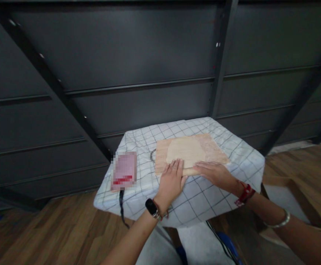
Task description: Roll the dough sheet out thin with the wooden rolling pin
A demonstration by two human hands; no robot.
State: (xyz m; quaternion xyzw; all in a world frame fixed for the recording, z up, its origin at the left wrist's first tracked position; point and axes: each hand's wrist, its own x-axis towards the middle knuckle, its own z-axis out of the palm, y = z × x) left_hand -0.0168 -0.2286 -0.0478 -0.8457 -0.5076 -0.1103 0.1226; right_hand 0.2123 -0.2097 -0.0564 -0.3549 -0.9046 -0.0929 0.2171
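Observation:
A wide sheet of pale dough [186, 149] lies rolled flat on a wooden board [161, 147]. Along its near edge runs a light wooden rolling pin [190, 171], mostly covered by my hands. My left hand [173, 176] rests on the pin's left part, its fingers stretched forward to the dough's edge. On the right part lies my right hand [214, 173], with its fingers extended flat and pointing left. Neither hand is wrapped round the pin, as far as I can see. A whitish dusting, apparently flour, covers the board's right side.
A checked cloth [199, 200] covers the small table. At its left lies a blurred pinkish item [124, 171], with a dark strap [121, 206] hanging over the edge. A metal ring [152, 155] shows beside the board. An open cardboard box [295, 200] sits on the floor, right.

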